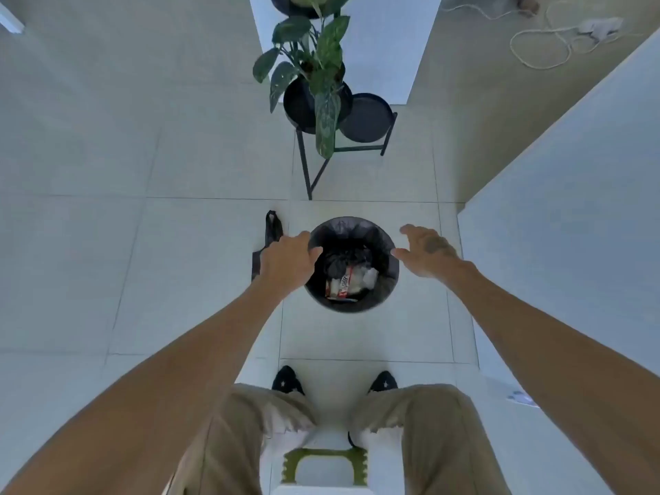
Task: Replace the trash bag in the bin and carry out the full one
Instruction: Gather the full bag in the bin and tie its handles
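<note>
A small round black bin (pixel 351 304) stands on the tiled floor, lined with a black trash bag (pixel 343 230) that holds wrappers and crumpled paper. My left hand (pixel 285 264) is at the bin's left rim, with the thumb touching the bag's edge and the fingers spread. At the right rim, my right hand (pixel 425 253) hovers with its fingers apart and holds nothing. A folded spare black bag (pixel 271 230) lies on the floor just left of the bin, partly hidden by my left hand.
A black plant stand (pixel 368 117) with a leafy potted plant (pixel 318 69) stands just beyond the bin. A white wall or cabinet face (pixel 571 209) closes the right side. Cables (pixel 543 48) lie at the far right. A green-and-white stool (pixel 323 466) is beneath me.
</note>
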Demonstrator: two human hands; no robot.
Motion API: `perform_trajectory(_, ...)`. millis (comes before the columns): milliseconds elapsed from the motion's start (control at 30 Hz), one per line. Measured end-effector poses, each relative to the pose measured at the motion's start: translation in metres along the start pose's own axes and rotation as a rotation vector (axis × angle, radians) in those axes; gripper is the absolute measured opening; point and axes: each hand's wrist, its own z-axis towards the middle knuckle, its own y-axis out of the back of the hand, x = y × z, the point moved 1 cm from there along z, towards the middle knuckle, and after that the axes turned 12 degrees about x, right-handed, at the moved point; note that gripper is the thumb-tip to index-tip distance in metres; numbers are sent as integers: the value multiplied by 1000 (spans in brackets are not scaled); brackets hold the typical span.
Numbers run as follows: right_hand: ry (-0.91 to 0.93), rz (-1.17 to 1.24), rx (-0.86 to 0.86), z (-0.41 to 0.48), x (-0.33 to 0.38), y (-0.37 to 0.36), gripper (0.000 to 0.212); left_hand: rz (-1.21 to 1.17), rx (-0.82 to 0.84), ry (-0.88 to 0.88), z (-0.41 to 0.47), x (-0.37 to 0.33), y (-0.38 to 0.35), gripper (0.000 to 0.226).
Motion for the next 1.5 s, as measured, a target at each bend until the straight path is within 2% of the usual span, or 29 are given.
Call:
perform_trajectory(200, -33, -73, -27, 89, -18, -41, 50, 34, -41, 30, 73, 27, -80, 43)
perform_trajectory(333, -38, -137, -63, 151, -28, -66, 50, 25, -146, 42, 121, 39, -133, 41)
perform_trajectory(467, -45, -265, -58, 198, -36, -86, 49, 0, -242, 42, 159, 43, -177, 50)
perform_trajectory(667, -52, -336, -42, 208, -31, -96, 44, -3, -278, 48, 180, 54, -215, 62)
perform_trajectory(767, -62, -368, -57, 192, -28, -105, 40, -94, -282, 56, 167, 56, -220, 73)
perform_trajectory(900, -104, -339, -79, 171, -32, -126, 52, -145, -238, 67, 137, 59, -231, 82)
perform_trajectory(1067, -133, -224, -151, 159, -35, -163, 67, -282, -199, 118, 117, 72, -242, 54)
perform_trajectory(1133, -116, -138, -202, 162, -35, -175, 74, -329, -214, 113, 110, 77, -242, 49)
perform_trajectory(1233, -59, -12, -300, 174, -36, -194, 71, -397, -280, 134, 110, 89, -247, 47)
perform_trajectory(1400, 35, 172, -450, 181, -39, -241, 89, -581, -354, 118, 96, 96, -266, 57)
perform_trajectory(1500, 111, 254, -526, 186, -41, -253, 89, -653, -418, 81, 97, 98, -270, 64)
